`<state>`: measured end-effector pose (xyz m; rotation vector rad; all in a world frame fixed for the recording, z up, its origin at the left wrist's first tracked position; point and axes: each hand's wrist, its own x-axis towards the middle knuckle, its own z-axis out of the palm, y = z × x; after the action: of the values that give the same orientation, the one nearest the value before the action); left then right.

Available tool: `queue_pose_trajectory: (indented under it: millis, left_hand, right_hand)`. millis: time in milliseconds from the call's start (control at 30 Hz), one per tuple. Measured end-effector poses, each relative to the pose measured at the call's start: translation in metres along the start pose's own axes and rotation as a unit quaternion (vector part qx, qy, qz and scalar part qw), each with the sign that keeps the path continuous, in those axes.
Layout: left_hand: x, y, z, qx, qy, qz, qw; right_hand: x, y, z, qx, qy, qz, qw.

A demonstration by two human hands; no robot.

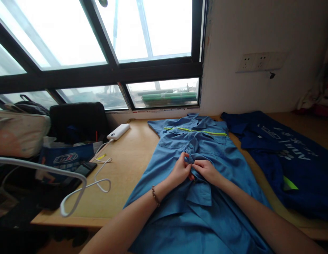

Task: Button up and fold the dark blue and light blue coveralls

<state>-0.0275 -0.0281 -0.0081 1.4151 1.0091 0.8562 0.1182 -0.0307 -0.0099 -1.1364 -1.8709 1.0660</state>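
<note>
A light blue work shirt [164, 173] with a yellow-green stripe across its chest lies face up on the wooden table, collar toward the wall. Both hands pinch the front placket about halfway down the shirt. My left hand [181, 169], with a braided bracelet at the wrist, grips the placket edge, its fingers partly under the fabric. Close against it, my right hand [206, 171] pinches the cloth from the other side. One button [190, 145] shows just above the hands. Whatever sits between the fingertips is hidden. Below the hands a flap of the front is folded over.
A dark blue shirt [280, 151] with white print lies to the right. On the left of the table [132, 151] are a white power bank [118, 131] and its looping cable [100, 181]. Bags and a black chair back [78, 120] stand farther left, below the window.
</note>
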Motion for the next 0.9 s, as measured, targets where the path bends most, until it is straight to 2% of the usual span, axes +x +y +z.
queue_pose_trajectory:
  millis: [100, 200, 333, 467, 700, 900]
  left_hand:
    - [-0.002, 0.002, 0.002, -0.007, -0.008, 0.008, 1.000]
    - [-0.005, 0.004, 0.002, 0.016, -0.022, 0.034, 0.999]
    - [-0.009, 0.008, -0.001, 0.062, -0.034, 0.073, 0.995]
    - [-0.011, 0.017, -0.003, 0.070, -0.054, 0.085, 0.992]
    - [-0.012, 0.024, -0.006, 0.029, -0.081, 0.068, 0.994]
    - [-0.009, 0.020, -0.010, 0.085, -0.068, 0.081, 0.991]
  right_hand:
    - [0.004, 0.003, 0.000, 0.159, -0.039, 0.114, 0.980]
    - [0.004, 0.001, -0.002, 0.265, -0.056, 0.182, 0.945]
    - [0.003, 0.000, -0.005, 0.339, -0.070, 0.208, 0.915]
    - [0.003, 0.001, -0.009, 0.377, -0.095, 0.202, 0.899]
    - [0.001, -0.002, -0.012, 0.384, -0.114, 0.196, 0.895]
    - [0.001, -0.003, -0.006, 0.315, -0.067, 0.170, 0.931]
